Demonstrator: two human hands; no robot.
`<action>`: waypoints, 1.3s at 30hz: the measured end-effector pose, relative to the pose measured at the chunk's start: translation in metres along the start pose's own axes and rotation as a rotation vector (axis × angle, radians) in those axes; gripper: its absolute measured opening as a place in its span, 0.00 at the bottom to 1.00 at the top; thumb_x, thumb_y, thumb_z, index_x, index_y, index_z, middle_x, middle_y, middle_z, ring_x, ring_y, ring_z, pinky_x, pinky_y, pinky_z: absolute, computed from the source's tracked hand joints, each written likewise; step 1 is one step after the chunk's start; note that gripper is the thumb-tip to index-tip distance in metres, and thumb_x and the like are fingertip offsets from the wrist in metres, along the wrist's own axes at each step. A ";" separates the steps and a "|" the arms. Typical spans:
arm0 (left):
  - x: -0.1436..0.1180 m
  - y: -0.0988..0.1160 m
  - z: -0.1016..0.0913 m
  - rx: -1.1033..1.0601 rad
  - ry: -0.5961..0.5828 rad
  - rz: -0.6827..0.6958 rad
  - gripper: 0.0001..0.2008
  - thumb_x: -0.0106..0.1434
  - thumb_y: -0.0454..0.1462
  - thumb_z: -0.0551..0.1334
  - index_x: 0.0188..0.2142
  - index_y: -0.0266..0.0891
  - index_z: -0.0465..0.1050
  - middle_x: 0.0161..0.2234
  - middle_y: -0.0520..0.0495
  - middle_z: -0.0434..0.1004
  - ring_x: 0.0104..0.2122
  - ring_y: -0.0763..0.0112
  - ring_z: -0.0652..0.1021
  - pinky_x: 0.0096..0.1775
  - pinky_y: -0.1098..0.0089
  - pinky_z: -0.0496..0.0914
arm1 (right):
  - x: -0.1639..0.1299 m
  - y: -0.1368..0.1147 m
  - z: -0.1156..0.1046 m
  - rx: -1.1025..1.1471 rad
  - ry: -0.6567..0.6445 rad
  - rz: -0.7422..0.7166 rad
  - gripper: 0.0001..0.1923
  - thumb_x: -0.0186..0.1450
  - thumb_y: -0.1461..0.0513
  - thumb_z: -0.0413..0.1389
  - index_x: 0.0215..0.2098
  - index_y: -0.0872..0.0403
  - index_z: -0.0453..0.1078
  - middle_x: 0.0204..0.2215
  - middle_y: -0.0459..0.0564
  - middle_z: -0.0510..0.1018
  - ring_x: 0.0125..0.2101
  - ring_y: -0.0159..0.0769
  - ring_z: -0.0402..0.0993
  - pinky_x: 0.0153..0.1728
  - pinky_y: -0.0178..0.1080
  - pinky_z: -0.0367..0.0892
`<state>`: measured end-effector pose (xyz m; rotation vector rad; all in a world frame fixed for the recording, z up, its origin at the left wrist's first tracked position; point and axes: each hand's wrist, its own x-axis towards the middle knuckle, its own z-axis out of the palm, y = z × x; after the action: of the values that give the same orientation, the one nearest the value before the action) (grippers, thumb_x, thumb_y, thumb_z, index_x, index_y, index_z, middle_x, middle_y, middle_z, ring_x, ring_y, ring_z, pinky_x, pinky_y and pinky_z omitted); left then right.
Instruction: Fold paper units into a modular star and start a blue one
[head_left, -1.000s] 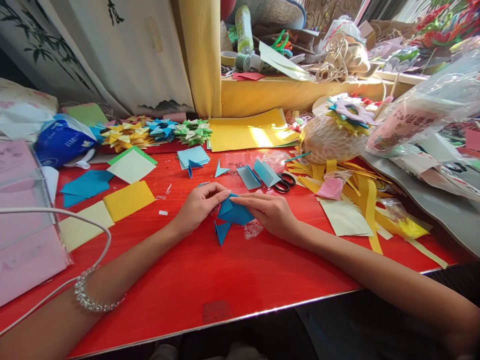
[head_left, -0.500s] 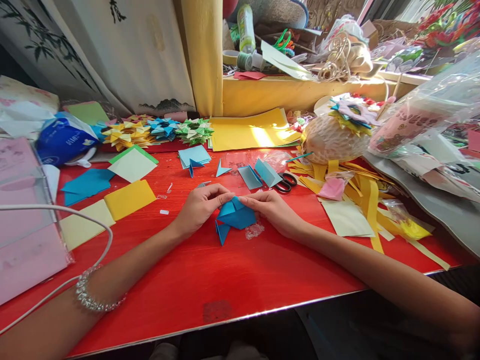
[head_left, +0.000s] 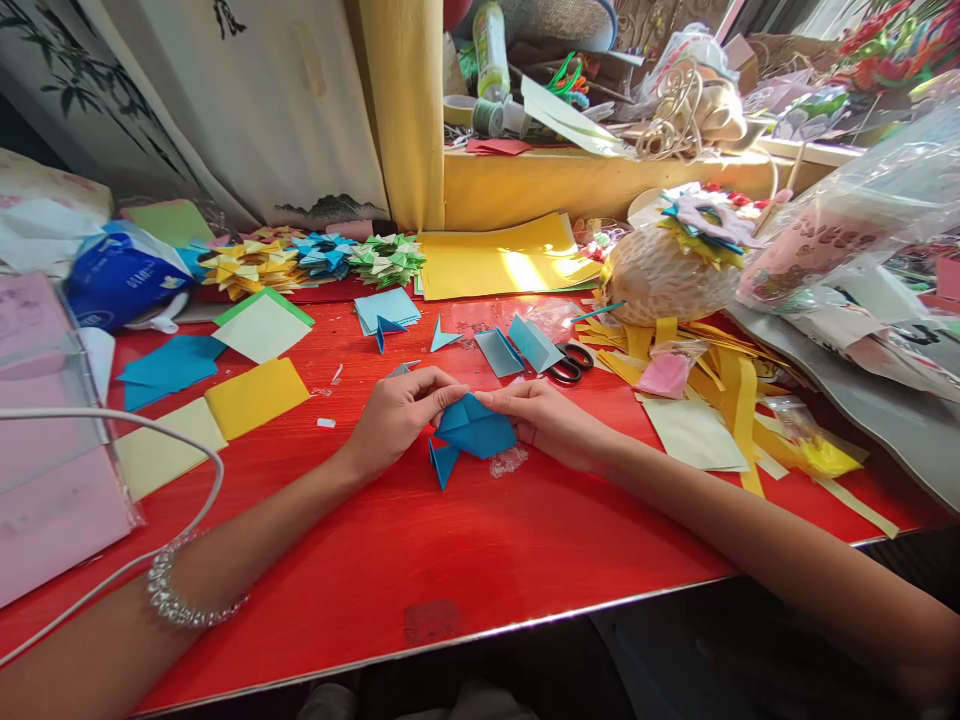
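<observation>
At the far left, a clear plastic box and a white cable crowded the table edge, with yellow and blue paper squares just beyond them. The left hand pinched the top left corner of the blue folded paper, its grip closed narrow on that flap. The paper sat at the middle of the table, a small blue folded triangle touching its lower left side. The right hand pinched the paper's right corner, equally tight. By the look of it, a crease was being set; the next move likely called for pressing the fold flat. Scissors and yellow strips lay near on the right. Open room was the bare red strip toward the near edge.
</observation>
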<state>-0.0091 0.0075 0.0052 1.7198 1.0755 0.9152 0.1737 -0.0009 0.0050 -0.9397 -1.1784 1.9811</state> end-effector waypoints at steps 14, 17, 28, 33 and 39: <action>-0.002 0.003 0.001 0.040 -0.013 0.001 0.13 0.58 0.45 0.57 0.27 0.36 0.69 0.20 0.52 0.65 0.20 0.76 0.66 0.23 0.76 0.61 | 0.001 0.009 -0.001 -0.071 0.049 -0.083 0.15 0.55 0.55 0.58 0.31 0.61 0.73 0.24 0.49 0.73 0.22 0.27 0.65 0.24 0.33 0.61; -0.002 0.003 0.001 0.036 -0.029 0.002 0.13 0.58 0.45 0.57 0.28 0.36 0.69 0.21 0.52 0.66 0.21 0.77 0.67 0.23 0.75 0.62 | 0.002 0.010 0.000 -0.117 0.074 -0.117 0.14 0.56 0.55 0.57 0.28 0.61 0.71 0.22 0.47 0.71 0.21 0.26 0.62 0.22 0.32 0.58; 0.001 0.001 0.000 -0.068 -0.088 -0.051 0.11 0.57 0.43 0.58 0.30 0.37 0.68 0.21 0.52 0.68 0.22 0.76 0.69 0.24 0.76 0.63 | 0.003 0.008 -0.007 -0.313 0.305 -0.305 0.15 0.56 0.52 0.55 0.24 0.58 0.65 0.19 0.42 0.62 0.20 0.25 0.55 0.20 0.30 0.50; 0.003 -0.001 0.000 -0.100 -0.136 -0.064 0.11 0.56 0.43 0.59 0.30 0.36 0.68 0.22 0.52 0.69 0.20 0.78 0.67 0.22 0.76 0.62 | 0.004 0.007 -0.007 -0.278 0.350 -0.345 0.16 0.57 0.51 0.54 0.29 0.57 0.67 0.22 0.44 0.66 0.22 0.26 0.59 0.21 0.30 0.55; 0.005 -0.002 -0.001 -0.208 0.033 -0.099 0.12 0.57 0.43 0.58 0.33 0.36 0.64 0.26 0.48 0.74 0.13 0.83 0.62 0.17 0.77 0.57 | 0.005 0.004 0.001 -0.052 0.249 -0.297 0.17 0.54 0.53 0.58 0.38 0.55 0.64 0.28 0.45 0.70 0.27 0.29 0.67 0.32 0.36 0.67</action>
<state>-0.0089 0.0129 0.0047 1.4730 1.0389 0.9596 0.1691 0.0012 0.0003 -0.9454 -1.1570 1.5579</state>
